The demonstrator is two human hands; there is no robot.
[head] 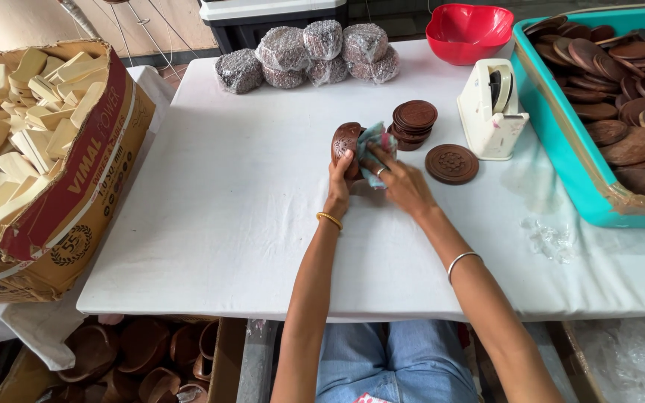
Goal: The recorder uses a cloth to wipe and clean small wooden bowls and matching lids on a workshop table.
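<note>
At table centre, left hand (340,173) pinches carved wooden disc (346,142) on edge, right hand (401,181) presses cloth (373,149) against it; hard rubbing risks disc slipping from grip.

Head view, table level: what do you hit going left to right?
Cardboard box of pale wooden blocks → left hand on a carved wooden disc → stack of discs → tape dispenser → teal tray of discs.
</note>
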